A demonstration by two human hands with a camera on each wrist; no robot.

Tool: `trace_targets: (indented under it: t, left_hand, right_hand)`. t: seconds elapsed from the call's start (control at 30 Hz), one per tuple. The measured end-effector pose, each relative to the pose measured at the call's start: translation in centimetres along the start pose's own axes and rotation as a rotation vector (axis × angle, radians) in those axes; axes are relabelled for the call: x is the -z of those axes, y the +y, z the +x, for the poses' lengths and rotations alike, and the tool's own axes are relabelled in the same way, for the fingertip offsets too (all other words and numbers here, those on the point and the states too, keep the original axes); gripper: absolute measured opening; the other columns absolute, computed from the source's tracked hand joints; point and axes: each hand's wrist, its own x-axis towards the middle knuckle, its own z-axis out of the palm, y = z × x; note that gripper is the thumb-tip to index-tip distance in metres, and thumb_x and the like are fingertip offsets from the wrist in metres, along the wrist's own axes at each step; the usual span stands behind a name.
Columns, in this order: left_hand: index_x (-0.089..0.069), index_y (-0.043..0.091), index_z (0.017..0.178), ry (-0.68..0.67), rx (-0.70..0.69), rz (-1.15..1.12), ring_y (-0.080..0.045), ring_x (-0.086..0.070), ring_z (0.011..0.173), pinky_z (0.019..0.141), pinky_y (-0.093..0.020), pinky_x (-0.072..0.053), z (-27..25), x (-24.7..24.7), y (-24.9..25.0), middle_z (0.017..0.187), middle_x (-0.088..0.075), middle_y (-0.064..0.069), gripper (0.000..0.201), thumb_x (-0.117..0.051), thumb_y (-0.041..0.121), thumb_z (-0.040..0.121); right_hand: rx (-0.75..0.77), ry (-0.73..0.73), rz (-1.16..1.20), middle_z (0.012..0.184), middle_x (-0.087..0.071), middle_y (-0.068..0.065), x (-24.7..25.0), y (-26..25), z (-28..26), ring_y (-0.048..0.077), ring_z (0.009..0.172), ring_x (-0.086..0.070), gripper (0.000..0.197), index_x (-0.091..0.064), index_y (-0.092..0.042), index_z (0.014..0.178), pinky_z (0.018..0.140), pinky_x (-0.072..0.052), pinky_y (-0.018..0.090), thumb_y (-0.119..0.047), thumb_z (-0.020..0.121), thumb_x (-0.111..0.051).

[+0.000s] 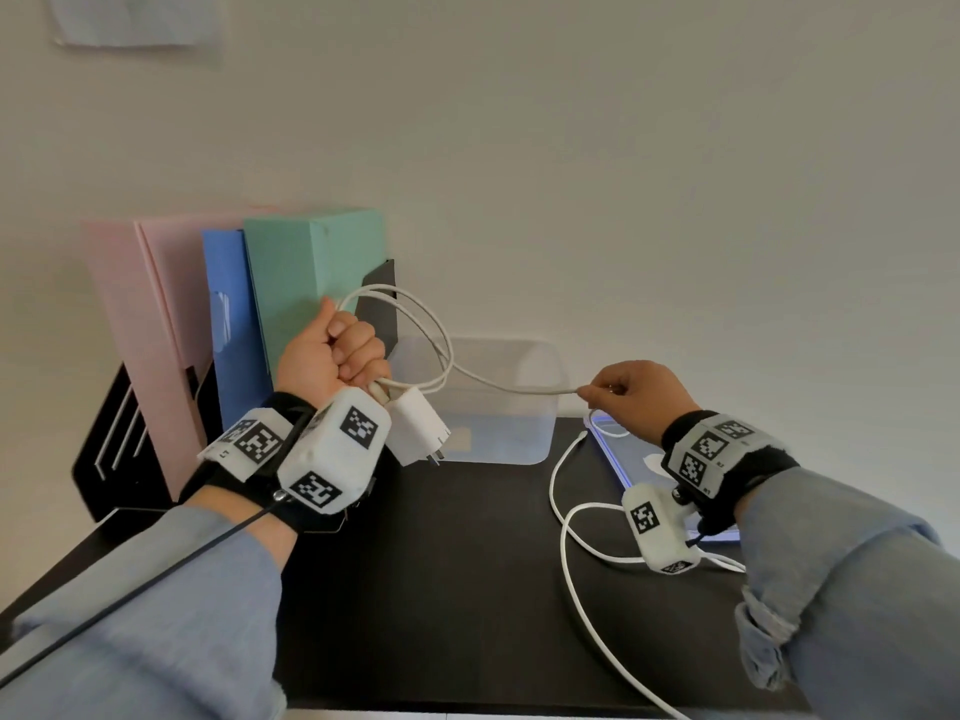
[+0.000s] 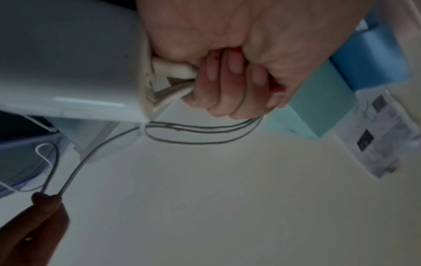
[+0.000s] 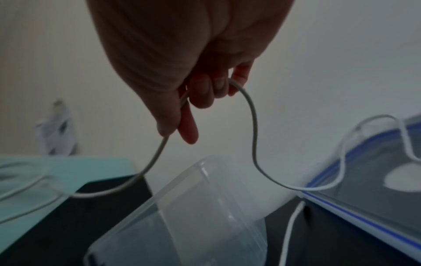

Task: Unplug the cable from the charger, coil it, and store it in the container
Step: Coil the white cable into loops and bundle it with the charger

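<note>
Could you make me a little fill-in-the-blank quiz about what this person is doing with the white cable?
1. The left hand grips loops of the cable and a white ____.
2. The right hand ____ the cable between its fingertips.
3. The clear container stands on a ____ table.
4. The folder nearest the left hand is ____.

Missing words: charger; pinches; black; green

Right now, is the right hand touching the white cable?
Touching. In the right wrist view, the right hand pinches the cable between its fingers, and the cable runs out on both sides. The head view agrees.
</note>
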Motion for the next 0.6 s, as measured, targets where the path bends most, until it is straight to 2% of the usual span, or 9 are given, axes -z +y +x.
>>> trace_targets:
  t: [0.1, 0.2, 0.37, 0.43, 0.53, 0.6]
  left_hand:
    - [-0.042, 0.021, 0.045, 0.059, -0.020, 0.098, -0.005, -0.023, 0.028, 0.033, -0.017, -0.019, 0.1, -0.6, -0.7, 0.035, -0.028, 0.006, 0.059, -0.029, 0.047, 0.096]
    - [-0.042, 0.021, 0.045, 0.084, -0.047, 0.221, -0.004, -0.023, 0.029, 0.032, -0.016, -0.020, 0.0, -1.4, -1.7, 0.035, -0.028, 0.008, 0.059, -0.031, 0.046, 0.097]
    - [-0.038, 0.017, 0.057, 0.108, -0.052, 0.463, -0.005, -0.023, 0.030, 0.032, -0.016, -0.023, -0.6, -2.6, -3.6, 0.036, -0.030, 0.008, 0.048, -0.032, 0.040, 0.098]
    - [-0.036, 0.017, 0.060, 0.087, -0.042, 0.554, -0.006, -0.024, 0.034, 0.035, -0.017, -0.024, -0.7, -2.9, -4.3, 0.038, -0.032, 0.008, 0.045, -0.031, 0.039, 0.099]
    - [-0.036, 0.018, 0.060, 0.076, -0.021, 0.654, -0.012, -0.031, 0.046, 0.045, -0.022, -0.026, -0.9, -3.3, -5.1, 0.043, -0.042, 0.005, 0.044, -0.031, 0.039, 0.099]
    - [-0.035, 0.017, 0.061, 0.080, -0.007, 0.695, -0.013, -0.042, 0.048, 0.049, -0.024, -0.031, -1.1, -3.6, -5.6, 0.046, -0.050, 0.003, 0.043, -0.032, 0.038, 0.099]
  right_hand:
    - [0.181, -0.029, -0.212, 0.063, -0.051, -0.012, 0.0, -1.8, -0.2, 0.015, 0.072, -0.050, 0.027, -0.072, -0.018, 0.081, 0.078, -0.034, 0.028, -0.039, 0.087, -0.056]
    - [0.315, -0.059, -0.315, 0.063, -0.046, -0.014, 0.2, -4.0, -0.4, 0.013, 0.075, -0.046, 0.028, -0.071, -0.022, 0.087, 0.082, -0.031, 0.027, -0.044, 0.087, -0.054]
    - [0.474, -0.165, -0.340, 0.062, -0.041, -0.019, 0.8, -7.7, -1.1, 0.008, 0.079, -0.041, 0.026, -0.069, -0.022, 0.090, 0.082, -0.026, 0.025, -0.041, 0.089, -0.051]
    - [0.520, -0.225, -0.317, 0.065, -0.048, -0.016, 0.8, -8.9, -1.4, 0.010, 0.078, -0.044, 0.023, -0.068, -0.022, 0.088, 0.081, -0.027, 0.025, -0.037, 0.090, -0.050]
    - [0.553, -0.289, -0.267, 0.075, -0.057, -0.010, 0.9, -10.5, -1.6, 0.012, 0.081, -0.050, 0.020, -0.068, -0.021, 0.087, 0.080, -0.034, 0.026, -0.031, 0.090, -0.050]
    - [0.564, -0.314, -0.215, 0.071, -0.056, -0.010, 1.0, -11.3, -1.7, 0.013, 0.076, -0.053, 0.019, -0.067, -0.018, 0.085, 0.076, -0.038, 0.028, -0.027, 0.090, -0.051]
